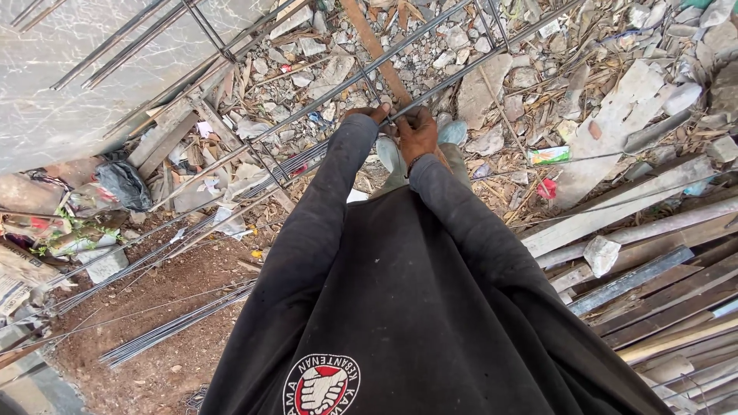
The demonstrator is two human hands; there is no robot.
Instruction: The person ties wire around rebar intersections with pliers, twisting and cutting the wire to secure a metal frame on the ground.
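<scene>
Just beyond the black sleeves, both hands meet on a long steel reinforcing bar (338,91) that runs slantwise across the view as part of a rebar cage (254,146). The left hand (371,114) is mostly hidden behind its sleeve; only the knuckles show, curled against the bar, and how tightly it grips cannot be told. The right hand (417,132) sits touching it, fingers folded down over the same bar at a spot where a cross tie meets it. Whether either hand holds wire or a tool is too small to tell. Under the hands lies a bed of broken stones and rubble (492,69), with a brown wooden slat (377,50) running away from the fingers. Off to the right of the hands lie grey planks (615,215) stacked side by side. Off to the left, well apart, a bundle of thin loose rods (177,327) rests on bare reddish earth.
</scene>
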